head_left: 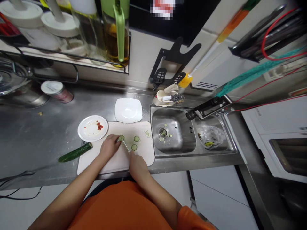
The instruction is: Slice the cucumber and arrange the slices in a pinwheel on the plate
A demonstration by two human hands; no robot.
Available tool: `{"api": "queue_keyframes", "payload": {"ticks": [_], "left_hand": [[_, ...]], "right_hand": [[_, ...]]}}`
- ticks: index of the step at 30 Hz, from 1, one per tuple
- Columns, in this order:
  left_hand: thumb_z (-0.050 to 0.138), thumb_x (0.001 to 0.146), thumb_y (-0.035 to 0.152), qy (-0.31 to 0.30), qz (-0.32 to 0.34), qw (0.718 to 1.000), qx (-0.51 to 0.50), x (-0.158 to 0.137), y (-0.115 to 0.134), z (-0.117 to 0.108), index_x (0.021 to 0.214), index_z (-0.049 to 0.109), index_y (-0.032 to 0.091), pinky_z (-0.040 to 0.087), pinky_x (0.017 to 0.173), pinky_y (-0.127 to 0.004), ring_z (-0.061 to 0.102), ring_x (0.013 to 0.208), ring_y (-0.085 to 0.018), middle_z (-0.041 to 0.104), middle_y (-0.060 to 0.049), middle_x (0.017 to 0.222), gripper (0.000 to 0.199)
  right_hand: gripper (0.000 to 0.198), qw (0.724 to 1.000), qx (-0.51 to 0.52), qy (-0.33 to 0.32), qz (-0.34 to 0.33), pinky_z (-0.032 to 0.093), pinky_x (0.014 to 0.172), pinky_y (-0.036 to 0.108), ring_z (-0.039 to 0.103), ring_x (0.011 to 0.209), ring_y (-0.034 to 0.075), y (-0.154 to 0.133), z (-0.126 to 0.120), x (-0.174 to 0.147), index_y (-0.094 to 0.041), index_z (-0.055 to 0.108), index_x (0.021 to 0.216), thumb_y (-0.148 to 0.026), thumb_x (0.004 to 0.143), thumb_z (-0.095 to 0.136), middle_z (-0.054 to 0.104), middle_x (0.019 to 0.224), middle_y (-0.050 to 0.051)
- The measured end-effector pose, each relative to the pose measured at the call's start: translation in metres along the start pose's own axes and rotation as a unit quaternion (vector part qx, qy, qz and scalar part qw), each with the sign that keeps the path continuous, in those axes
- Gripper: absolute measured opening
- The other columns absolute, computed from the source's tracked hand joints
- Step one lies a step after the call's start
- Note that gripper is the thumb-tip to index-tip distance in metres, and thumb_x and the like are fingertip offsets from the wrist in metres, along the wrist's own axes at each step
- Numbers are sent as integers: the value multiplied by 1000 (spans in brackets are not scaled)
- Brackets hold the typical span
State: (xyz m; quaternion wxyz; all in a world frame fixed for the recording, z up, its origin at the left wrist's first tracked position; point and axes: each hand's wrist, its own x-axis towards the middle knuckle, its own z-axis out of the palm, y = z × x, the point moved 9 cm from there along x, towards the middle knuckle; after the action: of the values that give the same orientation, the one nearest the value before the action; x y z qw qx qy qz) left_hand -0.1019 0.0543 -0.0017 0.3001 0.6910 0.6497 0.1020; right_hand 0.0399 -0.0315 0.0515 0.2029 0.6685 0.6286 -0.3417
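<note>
My right hand [138,166] is closed round the handle of a thin-bladed knife [126,146] over the pale cutting board [115,164]. Its blade points up and left, to a cucumber slice [122,138] that the fingertips of my left hand [110,147] hold on the board. How thick that piece is, I cannot tell. Two more cucumber slices [136,138] lie flat to the right, and thin green scraps [147,134] rest near the board's right edge. A longer piece of dark green cucumber [75,152] lies left of my hand, its cut end over the board's edge.
Behind the board are a white square plate [128,110] and a round plate [90,135] with red bits. On the right is a steel sink [176,145] with slices round its drain and a plastic bag [211,135] in the second basin. A can [57,91] stands back left.
</note>
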Motion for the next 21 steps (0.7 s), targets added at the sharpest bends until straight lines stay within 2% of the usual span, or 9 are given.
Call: {"api": "queue_keyframes", "payload": {"ticks": [11, 17, 21], "left_hand": [[52, 80, 31, 4, -1, 1000, -12, 3, 1, -1, 104, 67, 18, 44, 84, -30, 60, 91, -22, 67, -9, 97, 31], [52, 80, 32, 18, -5, 1000, -22, 4, 8, -10, 88, 66, 20, 42, 74, -28, 59, 82, -19, 66, -5, 84, 20], [49, 82, 33, 2, -33, 999, -39, 4, 6, -11, 78, 64, 21, 39, 68, -26, 59, 74, -17, 68, -2, 79, 20]], "right_hand": [[36, 1000, 24, 0, -19, 47, 83, 30, 62, 106, 23, -1, 0, 2, -12, 48, 119, -2, 88, 34, 66, 103, 16], [38, 1000, 4, -17, -6, 46, 84, 29, 61, 106, 23, 17, 7, -13, -14, 49, 119, 0, 87, 36, 66, 101, 14], [37, 1000, -1, -30, 3, 47, 80, 29, 62, 105, 23, 27, 9, -21, -15, 50, 119, -1, 88, 34, 66, 96, 13]]}}
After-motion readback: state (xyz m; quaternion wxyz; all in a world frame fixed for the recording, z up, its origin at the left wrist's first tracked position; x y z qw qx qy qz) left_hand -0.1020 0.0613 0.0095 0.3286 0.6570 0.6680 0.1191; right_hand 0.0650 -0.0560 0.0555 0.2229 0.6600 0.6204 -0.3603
